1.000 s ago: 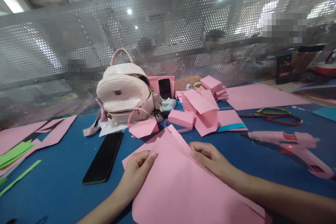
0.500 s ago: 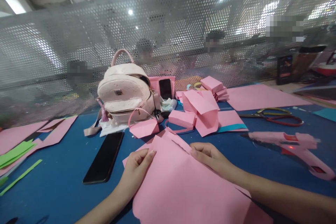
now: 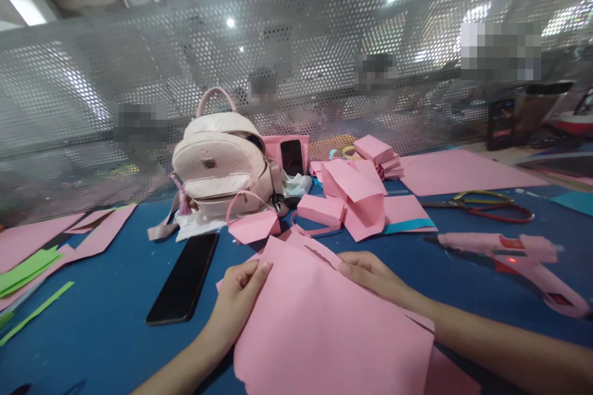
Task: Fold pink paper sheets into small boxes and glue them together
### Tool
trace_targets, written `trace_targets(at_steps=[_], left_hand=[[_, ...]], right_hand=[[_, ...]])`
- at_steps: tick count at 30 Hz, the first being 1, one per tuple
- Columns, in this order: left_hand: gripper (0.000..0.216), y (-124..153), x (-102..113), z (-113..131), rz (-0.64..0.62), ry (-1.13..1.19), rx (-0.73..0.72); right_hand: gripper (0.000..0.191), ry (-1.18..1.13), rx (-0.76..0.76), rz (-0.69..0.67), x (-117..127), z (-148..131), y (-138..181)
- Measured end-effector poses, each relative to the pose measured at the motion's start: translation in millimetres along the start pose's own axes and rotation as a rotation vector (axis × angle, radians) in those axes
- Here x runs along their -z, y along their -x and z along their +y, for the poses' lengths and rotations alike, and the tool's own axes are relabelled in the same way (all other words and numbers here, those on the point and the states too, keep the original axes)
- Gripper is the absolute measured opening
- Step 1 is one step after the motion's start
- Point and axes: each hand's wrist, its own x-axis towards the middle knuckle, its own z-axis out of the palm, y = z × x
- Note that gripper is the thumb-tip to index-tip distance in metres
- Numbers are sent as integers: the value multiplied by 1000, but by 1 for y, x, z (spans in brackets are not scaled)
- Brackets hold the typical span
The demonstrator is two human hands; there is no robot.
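Note:
A large pink paper sheet (image 3: 333, 327) spreads across the front middle of the table, with more pink paper beneath it. My left hand (image 3: 243, 293) pinches its left edge between thumb and fingers. At the upper right edge, near a curled, torn-looking strip (image 3: 322, 254), my right hand (image 3: 370, 271) is closed on the same sheet. Just beyond lie a small pink paper basket (image 3: 254, 226) with a handle and a pink paper box (image 3: 320, 210). The undersides of both hands are hidden.
Left of me lies a black phone (image 3: 183, 278). To the right are a pink glue gun (image 3: 514, 253) with a lit red light and scissors (image 3: 495, 207). A white backpack (image 3: 222, 160) stands behind, before a perforated metal screen (image 3: 301, 43). Folded pink pieces (image 3: 354, 191) are piled centrally.
The upper part of the pink sheet has swung slightly left, and its lower right edge has lifted and shifted. Both hands keep their grip, moving only a little.

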Motion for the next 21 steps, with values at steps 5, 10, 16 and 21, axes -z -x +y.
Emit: trace_targets(at_steps=[5, 10, 16, 21], left_hand=[[57, 0, 1, 2, 3, 24, 6], [56, 2, 0, 5, 5, 10, -3], [53, -3, 4, 1, -42, -119, -80], [50, -16, 30, 3, -104, -343, -194]], right_hand=[[60, -51, 4, -35, 6, -1, -3], [58, -118, 41, -71, 5, -5, -3], [50, -113, 86, -97, 4, -6, -1], [34, 174, 193, -156, -4, -6, 3]])
